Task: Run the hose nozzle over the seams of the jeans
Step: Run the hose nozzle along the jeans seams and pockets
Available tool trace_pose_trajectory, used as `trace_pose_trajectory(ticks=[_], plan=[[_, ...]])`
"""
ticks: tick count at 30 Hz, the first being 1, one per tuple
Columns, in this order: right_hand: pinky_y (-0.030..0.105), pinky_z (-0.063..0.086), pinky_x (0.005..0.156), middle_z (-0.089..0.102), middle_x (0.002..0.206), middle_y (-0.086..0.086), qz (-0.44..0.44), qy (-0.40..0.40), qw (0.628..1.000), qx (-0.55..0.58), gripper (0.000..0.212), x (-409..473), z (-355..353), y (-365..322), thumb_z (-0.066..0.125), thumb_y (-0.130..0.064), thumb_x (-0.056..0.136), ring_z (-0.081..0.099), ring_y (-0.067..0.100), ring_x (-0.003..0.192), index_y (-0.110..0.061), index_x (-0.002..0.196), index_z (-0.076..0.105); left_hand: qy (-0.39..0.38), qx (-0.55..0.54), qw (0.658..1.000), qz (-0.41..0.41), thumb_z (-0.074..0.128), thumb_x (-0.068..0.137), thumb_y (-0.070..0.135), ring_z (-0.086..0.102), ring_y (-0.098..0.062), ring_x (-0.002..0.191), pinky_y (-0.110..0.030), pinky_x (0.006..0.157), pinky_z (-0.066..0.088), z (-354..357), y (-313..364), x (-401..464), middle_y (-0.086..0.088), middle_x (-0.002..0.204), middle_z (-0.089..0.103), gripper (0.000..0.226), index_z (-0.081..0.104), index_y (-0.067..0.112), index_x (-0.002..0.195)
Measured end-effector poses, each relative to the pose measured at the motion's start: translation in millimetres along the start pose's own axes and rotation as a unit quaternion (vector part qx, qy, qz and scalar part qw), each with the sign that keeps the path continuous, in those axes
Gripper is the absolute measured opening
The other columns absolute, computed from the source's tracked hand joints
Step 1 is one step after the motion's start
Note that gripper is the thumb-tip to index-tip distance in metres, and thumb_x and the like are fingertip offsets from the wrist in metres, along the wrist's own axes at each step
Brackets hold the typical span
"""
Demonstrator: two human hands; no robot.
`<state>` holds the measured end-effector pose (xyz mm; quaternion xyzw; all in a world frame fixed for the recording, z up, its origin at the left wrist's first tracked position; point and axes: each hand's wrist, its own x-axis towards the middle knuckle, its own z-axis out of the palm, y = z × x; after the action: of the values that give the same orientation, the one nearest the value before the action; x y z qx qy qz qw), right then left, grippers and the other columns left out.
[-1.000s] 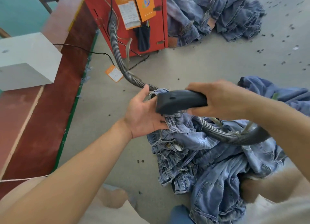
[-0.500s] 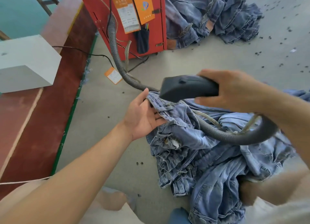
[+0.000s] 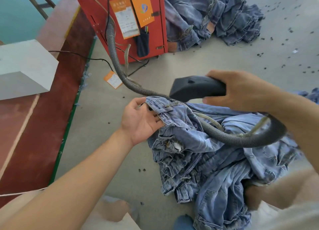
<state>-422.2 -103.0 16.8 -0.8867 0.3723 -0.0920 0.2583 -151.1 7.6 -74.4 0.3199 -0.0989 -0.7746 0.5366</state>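
Note:
A crumpled pair of light blue jeans (image 3: 215, 164) lies on the grey floor in front of me. My left hand (image 3: 140, 121) holds the waistband edge, palm up, fingers tucked under the denim. My right hand (image 3: 241, 90) grips the black hose nozzle (image 3: 195, 88), which hovers just above the waistband, apart from the cloth. The grey ribbed hose (image 3: 241, 140) loops from the nozzle across the jeans and back to the red machine.
A red machine (image 3: 131, 22) with orange tags stands at the back, with a pile of jeans (image 3: 215, 17) beside it. A white box (image 3: 24, 67) sits on the red-brown ledge at left. Small dark scraps dot the floor at right.
My right hand lifted the nozzle off the waistband and moved it up and to the right. My left hand stayed on the jeans' edge.

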Motion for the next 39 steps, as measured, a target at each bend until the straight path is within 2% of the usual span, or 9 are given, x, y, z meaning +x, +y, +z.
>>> trace_pose_trajectory(ticks=[5,8,12,19,23,26,29,32,39], plan=[[0.019,0.045,0.058,0.065,0.082,-0.031,-0.013,-0.147,0.989,-0.034,0.024,-10.8,25.5,-11.7,0.075,-0.038,0.086,0.062,-0.007,0.07,-0.041,0.104,0.059,-0.004,-0.022,1.0,-0.002,0.033,0.096,0.039,0.052,-0.039,0.13,-0.049,0.11,0.045,-1.9,-2.7,2.4,-0.025,0.157,0.04,0.072,0.033,0.001,0.158],[0.016,0.04,0.055,0.064,0.072,-0.021,-0.04,-0.092,0.995,-0.026,0.023,-5.2,43.6,-26.4,0.072,-0.04,0.089,0.061,-0.007,0.069,-0.041,0.107,0.058,-0.002,-0.022,1.0,-0.012,0.03,0.098,0.041,0.044,-0.039,0.137,-0.049,0.118,0.033,-2.4,-4.5,2.0,-0.025,0.157,0.041,0.07,0.037,0.004,0.157],[0.011,0.039,0.057,0.06,0.075,-0.018,-0.004,0.027,0.999,0.021,0.024,2.2,25.3,-22.0,0.075,-0.039,0.089,0.057,-0.012,0.073,-0.036,0.105,0.058,0.014,0.012,1.0,-0.003,0.045,0.092,0.021,0.063,-0.034,0.108,-0.045,0.092,0.058,1.4,-3.0,1.4,-0.023,0.128,0.059,0.052,0.052,-0.002,0.138],[0.007,0.039,0.061,0.06,0.071,-0.016,0.031,-0.015,0.999,-0.012,0.021,-11.9,6.3,9.1,0.077,-0.035,0.088,0.056,-0.012,0.07,-0.033,0.1,0.059,0.173,0.286,0.939,0.075,0.042,0.095,-0.024,0.072,-0.027,0.108,-0.034,0.085,0.063,-10.1,3.0,16.3,-0.018,0.124,0.072,0.048,0.057,0.0,0.133],[0.018,0.046,0.062,0.061,0.072,-0.02,0.035,-0.058,0.995,-0.077,0.025,-12.5,11.3,16.3,0.073,-0.041,0.086,0.059,-0.001,0.066,-0.043,0.103,0.056,0.237,0.378,0.892,0.079,0.044,0.105,-0.006,0.074,-0.02,0.1,-0.046,0.076,0.062,-18.5,-0.8,20.1,0.0,0.121,0.075,0.054,0.055,0.027,0.145],[0.042,0.054,0.063,0.059,0.075,-0.013,0.054,-0.099,0.977,-0.179,0.025,-15.1,19.5,22.4,0.066,-0.047,0.088,0.059,0.011,0.065,-0.049,0.106,0.049,0.244,0.336,0.909,0.029,0.051,0.109,0.027,0.068,-0.019,0.106,-0.049,0.072,0.056,-29.3,-3.8,22.3,0.014,0.13,0.066,0.065,0.018,0.055,0.157],[0.037,0.045,0.056,0.054,0.081,-0.006,0.061,-0.1,0.963,-0.242,0.025,-17.3,28.6,27.7,0.061,-0.047,0.09,0.054,0.014,0.064,-0.048,0.111,0.047,0.255,0.312,0.915,-0.03,0.082,0.083,0.034,0.064,-0.029,0.119,-0.058,0.094,0.056,-34.2,-8.1,25.1,0.003,0.135,0.066,0.1,0.021,0.029,0.163],[0.03,0.03,0.048,0.049,0.08,-0.006,0.059,-0.085,0.95,-0.295,0.023,-17.9,35.7,28.5,0.059,-0.044,0.092,0.045,0.01,0.058,-0.046,0.112,0.047,0.283,0.31,0.902,-0.098,0.085,0.082,0.021,0.07,-0.031,0.113,-0.048,0.104,0.055,-32.4,-30.2,23.7,-0.017,0.115,0.076,0.058,0.063,0.0,0.131],[0.029,0.023,0.046,0.048,0.073,-0.009,0.071,-0.076,0.915,-0.39,0.024,-11.8,48.4,48.3,0.047,-0.027,0.101,0.04,0.009,0.053,-0.047,0.114,0.045,0.302,0.34,0.888,-0.074,0.063,0.103,0.02,0.068,-0.034,0.117,-0.052,0.114,0.044,-45.3,-39.5,25.2,-0.013,0.117,0.076,0.025,0.068,0.007,0.124]])
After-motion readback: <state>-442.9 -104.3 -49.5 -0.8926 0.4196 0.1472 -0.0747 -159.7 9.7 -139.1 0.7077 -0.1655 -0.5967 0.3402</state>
